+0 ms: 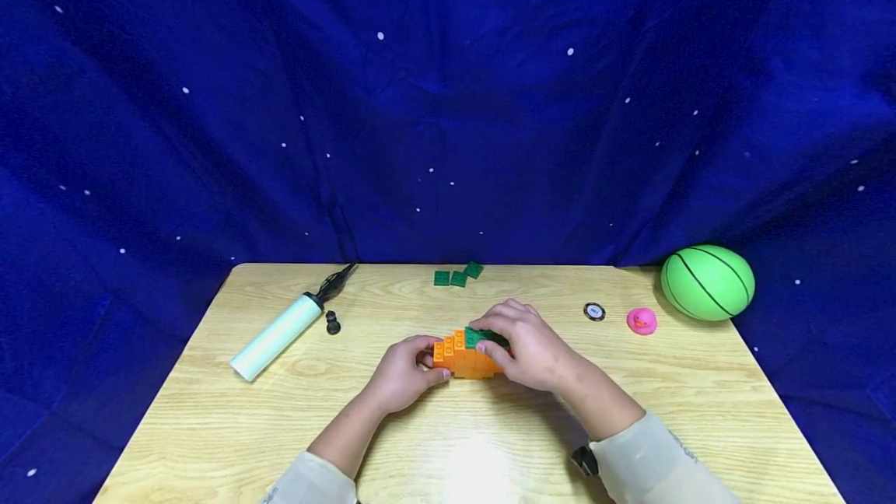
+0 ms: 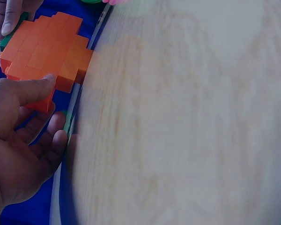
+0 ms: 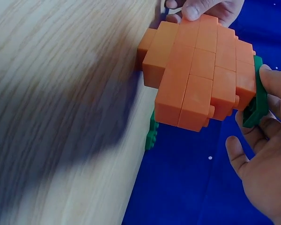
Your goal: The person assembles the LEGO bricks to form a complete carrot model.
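Observation:
In the middle of the table stands a stepped build of orange toy bricks (image 1: 472,365). My left hand (image 1: 404,374) holds its left end, the thumb pressing the near face (image 2: 42,44). With thumb and fingers my right hand (image 1: 528,344) pinches a flat green brick (image 1: 472,337) at the top of the build. In the right wrist view the green brick (image 3: 258,101) lies against the studs and juts past the orange side at a slight tilt; whether it is fully seated I cannot tell. The right part of the build is hidden behind my right hand in the head view.
Three flat green bricks (image 1: 458,278) lie at the table's back edge. To the left are a pale hand pump (image 1: 278,335) and a black chess pawn (image 1: 332,323). A poker chip (image 1: 594,312), a pink rubber duck (image 1: 642,321) and a green ball (image 1: 708,283) are at right.

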Tool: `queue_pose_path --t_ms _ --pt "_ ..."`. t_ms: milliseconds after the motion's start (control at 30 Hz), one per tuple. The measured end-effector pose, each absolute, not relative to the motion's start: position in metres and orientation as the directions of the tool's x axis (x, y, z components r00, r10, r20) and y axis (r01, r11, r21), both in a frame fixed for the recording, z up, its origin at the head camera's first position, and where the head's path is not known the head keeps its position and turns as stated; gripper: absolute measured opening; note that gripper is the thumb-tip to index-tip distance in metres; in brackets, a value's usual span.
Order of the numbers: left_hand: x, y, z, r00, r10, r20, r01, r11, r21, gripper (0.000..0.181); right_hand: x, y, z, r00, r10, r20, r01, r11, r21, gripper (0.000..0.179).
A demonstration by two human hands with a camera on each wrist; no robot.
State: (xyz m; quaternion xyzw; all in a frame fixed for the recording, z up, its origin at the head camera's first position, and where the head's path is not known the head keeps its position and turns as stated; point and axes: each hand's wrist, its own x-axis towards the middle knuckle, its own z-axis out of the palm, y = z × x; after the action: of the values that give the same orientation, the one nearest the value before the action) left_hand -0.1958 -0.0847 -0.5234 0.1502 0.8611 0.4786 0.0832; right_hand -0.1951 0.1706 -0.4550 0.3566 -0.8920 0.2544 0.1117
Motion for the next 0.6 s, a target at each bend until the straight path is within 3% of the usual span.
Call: queue_pose_path --t_ms 267,600 --pt "-0.1953 -0.0848 -0.5253 -0.938 0.347 0.013 0.196 0.498 0.845 0.046 -0.1914 0.1687 -0.4600 -0.743 -0.543 0.391 -0.669 0.613 -0.421 0.027" --pt "-0.1965 -0.0853 -0.5252 -0.937 0.350 0.006 0.190 0.493 0.849 0.046 -0.1944 0.1750 -0.4650 -0.822 -0.469 0.324 -0.553 0.520 -0.650 0.032"
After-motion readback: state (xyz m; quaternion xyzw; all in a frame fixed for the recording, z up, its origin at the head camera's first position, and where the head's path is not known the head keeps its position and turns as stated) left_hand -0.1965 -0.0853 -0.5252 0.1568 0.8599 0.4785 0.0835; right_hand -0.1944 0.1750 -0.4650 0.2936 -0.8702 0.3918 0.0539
